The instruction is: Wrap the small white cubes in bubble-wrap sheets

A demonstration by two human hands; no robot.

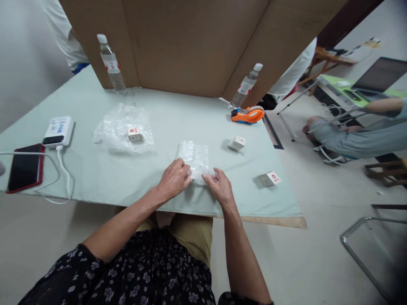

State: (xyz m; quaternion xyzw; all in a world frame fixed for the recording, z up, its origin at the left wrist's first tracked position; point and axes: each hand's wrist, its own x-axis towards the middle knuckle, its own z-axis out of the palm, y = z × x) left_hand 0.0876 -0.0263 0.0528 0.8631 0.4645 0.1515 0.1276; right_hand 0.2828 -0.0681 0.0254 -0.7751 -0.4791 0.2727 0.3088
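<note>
A piece of clear bubble wrap (pixel 193 155) lies folded on the pale green tablecloth, near the front edge. My left hand (pixel 176 177) is closed on its near left corner, fingers curled in. At the near right corner, my right hand (pixel 219 184) pinches the wrap between thumb and fingers. Whether anything lies inside the folds cannot be made out. Left of my hands, a small white box (pixel 135 134) rests on a larger spread sheet of bubble wrap (pixel 119 127). Two more small boxes stand to the right, one (pixel 238 142) farther back and one (pixel 270 179) nearer the right edge.
An orange tape dispenser (pixel 249 115) sits at the back right. Two water bottles (pixel 112 67) (pixel 246 87) stand before a tall cardboard panel (pixel 190 46). At left are a white power bank (pixel 59 131), a cable and a phone (pixel 25 168). Other people are partly visible beyond.
</note>
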